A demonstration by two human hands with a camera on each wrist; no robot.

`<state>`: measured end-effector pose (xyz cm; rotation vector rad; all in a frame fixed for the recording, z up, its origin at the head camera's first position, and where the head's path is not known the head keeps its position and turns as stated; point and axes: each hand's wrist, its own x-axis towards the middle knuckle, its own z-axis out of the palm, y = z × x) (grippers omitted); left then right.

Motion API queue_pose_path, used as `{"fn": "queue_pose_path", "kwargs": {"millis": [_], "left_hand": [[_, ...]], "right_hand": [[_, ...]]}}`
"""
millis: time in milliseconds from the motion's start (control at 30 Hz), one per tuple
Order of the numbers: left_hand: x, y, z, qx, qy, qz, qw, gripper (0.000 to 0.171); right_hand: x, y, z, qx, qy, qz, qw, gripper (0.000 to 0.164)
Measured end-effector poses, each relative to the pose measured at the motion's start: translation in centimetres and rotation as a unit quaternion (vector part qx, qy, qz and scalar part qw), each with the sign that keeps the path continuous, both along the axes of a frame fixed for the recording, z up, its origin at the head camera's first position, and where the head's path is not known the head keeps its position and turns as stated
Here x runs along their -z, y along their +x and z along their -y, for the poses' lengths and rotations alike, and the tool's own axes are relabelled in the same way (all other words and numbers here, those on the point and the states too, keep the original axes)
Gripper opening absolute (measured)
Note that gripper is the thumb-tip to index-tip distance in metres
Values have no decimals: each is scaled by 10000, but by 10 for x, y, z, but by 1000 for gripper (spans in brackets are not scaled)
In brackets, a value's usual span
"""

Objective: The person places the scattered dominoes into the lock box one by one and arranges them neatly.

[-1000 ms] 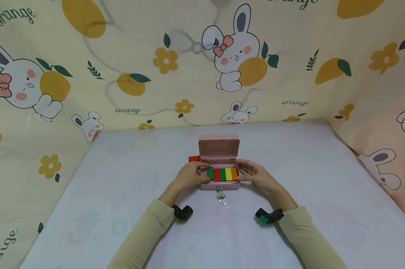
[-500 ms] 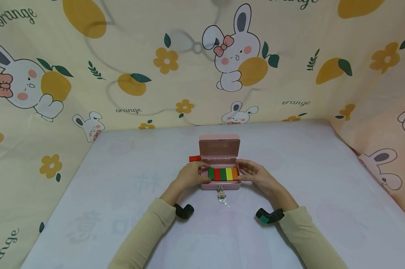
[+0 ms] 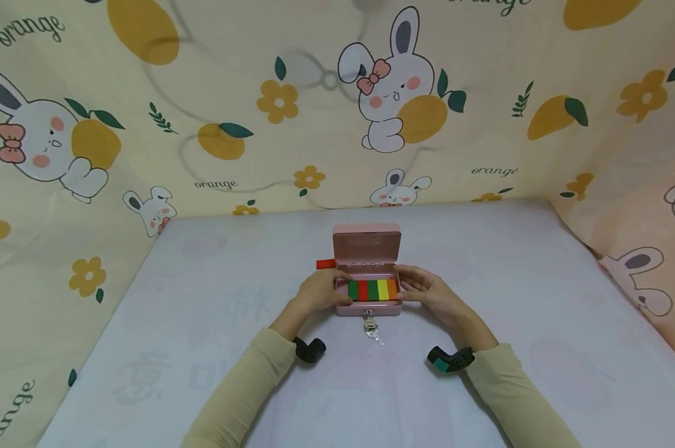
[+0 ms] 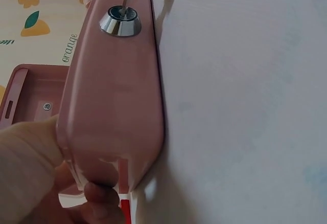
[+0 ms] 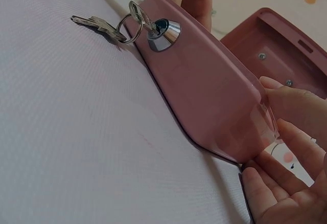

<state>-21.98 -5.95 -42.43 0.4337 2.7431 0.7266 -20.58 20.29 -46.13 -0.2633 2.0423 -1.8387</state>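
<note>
A pink metal cash box (image 3: 348, 310) stands on the table, its hinged lid (image 3: 366, 246) raised at the back. Inside lies a row of coloured blocks: green (image 3: 353, 290), red, green, yellow (image 3: 382, 290) and orange (image 3: 392, 290). My left hand (image 3: 320, 290) grips the left end, thumb over the rim, fingers curled outside. At the opposite end my right hand (image 3: 429, 294) holds the side wall, with its thumb (image 5: 294, 101) at the rim and fingers along the outside and bottom edge. In the front lock (image 5: 164, 36) sits a key, with more keys (image 5: 97, 25) on its ring.
Behind my left hand, a red block (image 3: 325, 264) sticks out beside the box. A pale cloth covers the table (image 3: 203, 348). The patterned cloth wall (image 3: 315, 143) rises at the back and sides.
The leftmost green block, a little higher than the others a second ago, now lies level with the row. Both hands stay at the box ends.
</note>
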Motion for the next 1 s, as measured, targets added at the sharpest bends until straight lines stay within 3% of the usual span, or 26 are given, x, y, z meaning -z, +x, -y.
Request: {"fn": "queue_pose_path", "kwargs": {"millis": [600,1000], "left_hand": [[-1,-2,-4,-68,-147,162,9997,48],[-1,-7,-3,206,-42,393,9990,46]], "right_hand": [[-2,1,0,-16,-32,32,10000,67],[-2,0,0,66,-18,106,9999,66]]}}
